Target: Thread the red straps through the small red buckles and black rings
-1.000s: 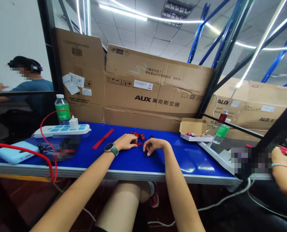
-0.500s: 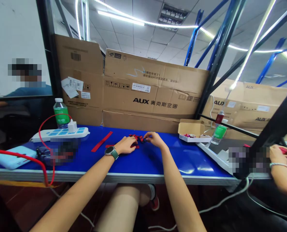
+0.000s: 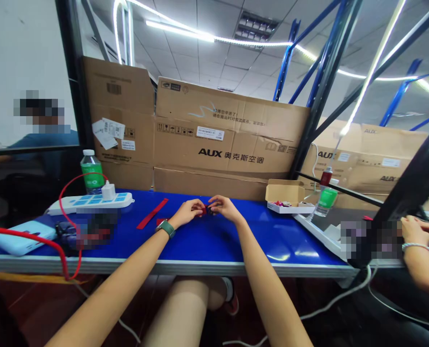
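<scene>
Over the blue tabletop (image 3: 214,241) my two hands are close together, fingertips nearly touching. My left hand (image 3: 188,213), with a watch (image 3: 165,227) on its wrist, is closed on a small red piece (image 3: 204,210). My right hand (image 3: 226,208) pinches a small dark piece (image 3: 210,210) beside it. Both pieces are partly covered by fingers, and their exact kind is too small to tell. A flat red strip (image 3: 152,213) lies slanted left of my left hand. The end of another red strip (image 3: 159,221) shows by the watch.
At left are a power strip (image 3: 70,204), a bottle (image 3: 92,171), a light-blue box-shaped device (image 3: 22,237) and a red cable (image 3: 60,248). An open carton (image 3: 290,208) with small items stands at right. Cardboard (image 3: 214,180) walls the back. Another person's hands (image 3: 416,233) work far right.
My left hand has turned from lying palm-down over red pieces to pinching one. My right hand has shifted slightly left, bringing the fingertips closer together.
</scene>
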A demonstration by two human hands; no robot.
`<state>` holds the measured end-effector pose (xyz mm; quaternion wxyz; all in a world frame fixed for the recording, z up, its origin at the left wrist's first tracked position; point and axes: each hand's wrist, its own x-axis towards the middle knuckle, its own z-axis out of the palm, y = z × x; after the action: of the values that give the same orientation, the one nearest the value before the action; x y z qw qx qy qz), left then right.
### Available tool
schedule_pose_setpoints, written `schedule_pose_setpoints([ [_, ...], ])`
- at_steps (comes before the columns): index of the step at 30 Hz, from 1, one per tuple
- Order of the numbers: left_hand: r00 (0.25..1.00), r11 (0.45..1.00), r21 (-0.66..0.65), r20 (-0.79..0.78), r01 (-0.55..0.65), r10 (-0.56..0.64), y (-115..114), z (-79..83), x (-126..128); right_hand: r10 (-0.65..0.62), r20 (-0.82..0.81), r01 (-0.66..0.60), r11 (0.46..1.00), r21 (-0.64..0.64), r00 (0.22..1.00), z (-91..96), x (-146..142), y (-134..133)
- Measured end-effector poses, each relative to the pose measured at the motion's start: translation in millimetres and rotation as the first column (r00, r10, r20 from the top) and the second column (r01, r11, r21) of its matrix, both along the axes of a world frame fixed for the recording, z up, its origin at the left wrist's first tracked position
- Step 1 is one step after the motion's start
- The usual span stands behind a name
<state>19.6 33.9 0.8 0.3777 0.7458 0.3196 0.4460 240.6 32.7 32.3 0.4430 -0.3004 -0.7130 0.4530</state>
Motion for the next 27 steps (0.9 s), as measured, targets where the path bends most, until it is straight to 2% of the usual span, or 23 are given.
schedule_pose_setpoints([
  [6,0.999,1.0,-0.023,0.043,0.019,-0.018,0.3,3.9,0.2,-0.006,-0.015,0.006,1.0,0.027,1.0,-4.3,-8.1,3.0],
  [15,0.995,0.996,-0.085,0.091,0.039,-0.031,0.7,-1.1,-0.9,-0.018,-0.018,0.02,0.996,0.087,1.0,-11.9,-21.0,6.8],
  [21,0.992,0.997,-0.078,0.125,-0.01,0.019,0.1,1.2,-2.5,-0.164,0.134,0.131,0.965,0.228,0.977,-15.1,-21.3,9.7],
  [25,0.995,0.997,-0.043,0.076,-0.067,0.07,1.7,1.2,-3.5,-0.095,0.159,0.084,0.994,0.071,0.983,-18.9,-23.0,10.9],
  [27,0.997,0.998,-0.019,0.043,-0.063,0.064,1.2,0.2,-3.1,-0.105,0.145,0.105,0.994,0.008,0.984,-21.9,-24.8,12.3],
])
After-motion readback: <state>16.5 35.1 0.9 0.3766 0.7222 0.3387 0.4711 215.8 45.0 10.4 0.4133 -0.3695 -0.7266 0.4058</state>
